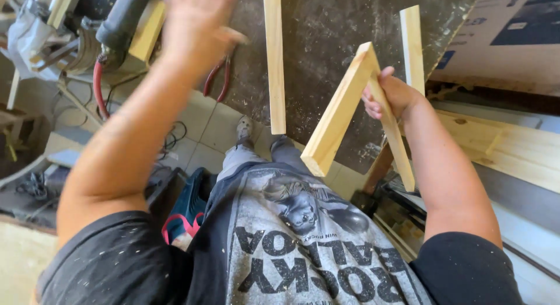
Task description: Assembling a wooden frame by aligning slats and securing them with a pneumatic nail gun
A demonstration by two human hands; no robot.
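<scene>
Grey printed shirt [303, 246], nearest. Joined wooden strips [344, 109]: gripped near the corner joint by the closed right hand [389, 95], above the table [332, 37]; judged light, stiff. Left hand [195, 22] raised open, empty.

Person wears a dark grey, heathered T-shirt [303, 246] with short black sleeves; sleeve fabric is flecked with pale dust or paint specks, most visible on the left sleeve [111, 264]. Right sleeve [466, 270] is plain black and ends above the elbow. Shirt front carries a large faded greyscale print: a figure's portrait above 2 rows of bold block lettering, cracked from wear. Both forearms are bare, no watch, gloves or bands visible. Left hand [195, 22] is blurred; right hand [392, 95] is bare too. Below the shirt: grey trousers [251, 156] and 1 light, scuffed shoe [244, 129] visible.
</scene>
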